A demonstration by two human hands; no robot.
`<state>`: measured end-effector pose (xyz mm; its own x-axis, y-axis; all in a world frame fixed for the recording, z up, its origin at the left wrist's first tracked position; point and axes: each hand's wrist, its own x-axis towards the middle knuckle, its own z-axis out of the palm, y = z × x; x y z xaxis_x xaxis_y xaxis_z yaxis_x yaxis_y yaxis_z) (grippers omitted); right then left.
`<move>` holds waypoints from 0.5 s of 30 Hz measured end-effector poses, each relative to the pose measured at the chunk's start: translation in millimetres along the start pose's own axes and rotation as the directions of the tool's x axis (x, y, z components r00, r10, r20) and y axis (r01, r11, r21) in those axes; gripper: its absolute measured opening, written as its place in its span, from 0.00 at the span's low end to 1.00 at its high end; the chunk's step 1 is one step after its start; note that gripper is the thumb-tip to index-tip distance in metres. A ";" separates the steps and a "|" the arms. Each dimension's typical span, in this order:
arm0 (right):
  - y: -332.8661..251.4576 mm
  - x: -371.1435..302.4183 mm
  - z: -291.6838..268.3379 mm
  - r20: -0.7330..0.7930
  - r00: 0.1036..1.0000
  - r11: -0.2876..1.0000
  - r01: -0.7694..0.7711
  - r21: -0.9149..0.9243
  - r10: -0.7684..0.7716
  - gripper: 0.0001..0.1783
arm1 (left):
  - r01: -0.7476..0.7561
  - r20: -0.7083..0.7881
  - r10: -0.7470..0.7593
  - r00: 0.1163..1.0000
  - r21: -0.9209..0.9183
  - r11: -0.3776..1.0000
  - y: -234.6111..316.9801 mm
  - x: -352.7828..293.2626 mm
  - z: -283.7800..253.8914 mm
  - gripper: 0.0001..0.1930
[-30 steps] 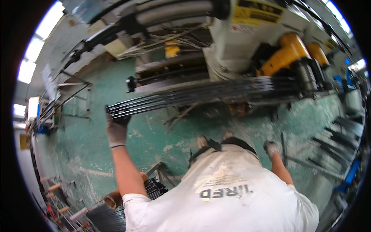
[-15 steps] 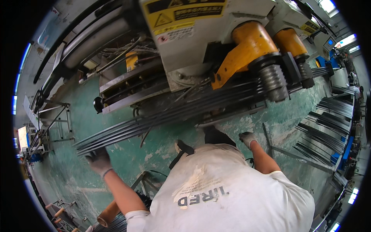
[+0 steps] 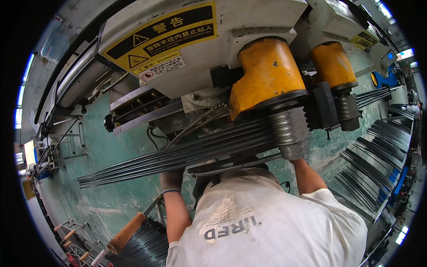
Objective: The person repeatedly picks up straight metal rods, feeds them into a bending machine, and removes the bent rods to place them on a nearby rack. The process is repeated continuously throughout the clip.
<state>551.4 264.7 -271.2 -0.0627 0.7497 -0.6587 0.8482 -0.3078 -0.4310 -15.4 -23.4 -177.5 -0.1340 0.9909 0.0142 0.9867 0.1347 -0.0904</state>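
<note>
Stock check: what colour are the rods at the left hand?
The rods are black; see head view.

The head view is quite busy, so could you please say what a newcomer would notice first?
Probably two orange machine housings, upper right of centre. Next, a bundle of dark rods stretching across the middle toward the left, the gloved left hand at its near edge.

Rod bundle (image 3: 178,153): before person (image 3: 267,216) | machine (image 3: 200,66): beyond bundle | roll (image 3: 126,233): left | rod stacks (image 3: 376,156): right (person between)
</note>
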 end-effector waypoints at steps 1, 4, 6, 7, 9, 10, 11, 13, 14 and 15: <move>-4.4 -1.4 -0.4 0.004 1.000 1.000 0.003 0.008 -0.003 0.24 | -0.034 -0.004 0.035 0.999 0.059 0.998 -7.5 -8.2 6.5 0.20; -6.0 -14.7 14.0 -0.016 1.000 0.998 -0.004 0.066 0.005 0.24 | -0.115 0.021 0.113 0.993 0.161 0.980 -24.8 -16.8 17.8 0.21; -2.1 -28.4 30.0 -0.045 0.998 0.992 -0.031 0.123 0.037 0.24 | -0.151 0.050 0.145 0.988 0.173 0.973 -29.4 -14.3 16.8 0.21; 2.2 -40.3 40.0 -0.059 0.996 0.984 -0.061 0.166 0.071 0.24 | -0.138 0.044 0.133 0.990 0.163 0.977 -25.6 -14.8 17.6 0.20; 14.9 -59.4 54.2 -0.098 0.987 0.961 -0.099 0.257 0.128 0.20 | -0.098 0.025 0.098 0.995 0.009 0.995 -27.8 -6.2 20.1 0.19; 21.4 -70.4 61.8 -0.116 0.981 0.946 -0.116 0.302 0.158 0.19 | -0.072 0.022 0.076 0.997 -0.137 0.988 -29.0 -5.1 24.3 0.19; 28.0 -82.0 66.0 -0.142 0.977 0.929 -0.096 0.358 0.156 0.19 | -0.013 0.025 0.024 0.999 -0.394 0.919 -29.5 -4.2 29.7 0.18; 13.9 -107.9 62.9 -0.216 0.972 0.925 -0.006 0.379 0.094 0.19 | 0.138 0.088 -0.125 0.988 -0.862 0.488 -33.4 -13.7 39.9 0.17; -7.9 -125.5 51.7 -0.261 0.963 0.922 0.046 0.385 0.061 0.19 | 0.194 0.172 -0.176 0.969 -0.974 0.115 -35.9 -18.3 43.7 0.17; -29.1 -142.3 37.1 -0.284 0.957 0.926 0.059 0.374 0.054 0.17 | 0.225 0.280 -0.175 0.944 -0.934 -0.277 -37.6 -21.0 45.7 0.17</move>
<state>516.1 145.3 -187.8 0.1351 0.8675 -0.4787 0.5849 -0.4598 -0.6682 -53.8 -49.2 -219.9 -0.3250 0.9123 -0.2493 -0.2181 0.1842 0.9584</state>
